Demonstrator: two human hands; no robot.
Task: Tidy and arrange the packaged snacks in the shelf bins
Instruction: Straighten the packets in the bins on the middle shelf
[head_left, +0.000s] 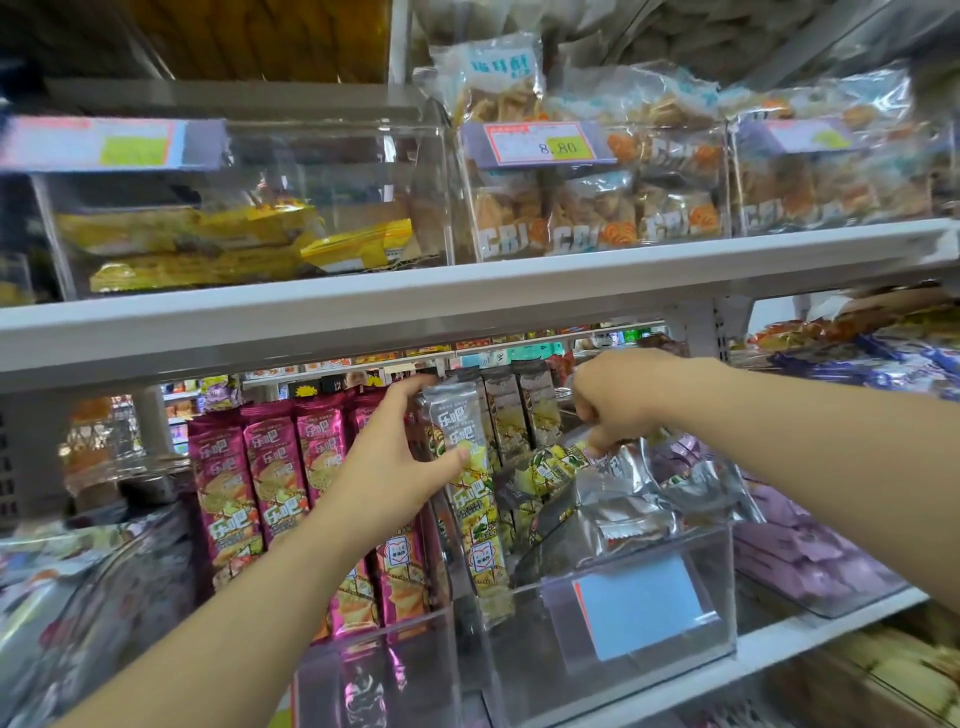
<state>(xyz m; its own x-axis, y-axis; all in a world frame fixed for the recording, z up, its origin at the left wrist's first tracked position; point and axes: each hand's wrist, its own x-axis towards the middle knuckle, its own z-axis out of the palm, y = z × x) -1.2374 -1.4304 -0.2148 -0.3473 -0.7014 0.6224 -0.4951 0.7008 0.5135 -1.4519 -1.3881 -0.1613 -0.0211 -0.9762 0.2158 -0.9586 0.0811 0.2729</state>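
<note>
On the lower shelf a clear bin (649, 649) holds long silver-and-yellow snack packs, some upright and some fallen. My left hand (400, 457) grips an upright silver pack (470, 488) near its top, fingers behind and thumb on its front. My right hand (618, 400) reaches into the same bin with curled fingers and pinches the end of a tilted silver pack (556, 462) lying across the others. To the left, a row of magenta packs (270, 467) of the same brand stands upright in the neighbouring clear bin (374, 670).
The white shelf board (467, 301) above hangs low over both hands. On it stand clear bins of yellow packs (208, 244) and bagged cookies (597, 218) with a price tag (545, 145). Purple packs (805, 545) fill the bin at the right.
</note>
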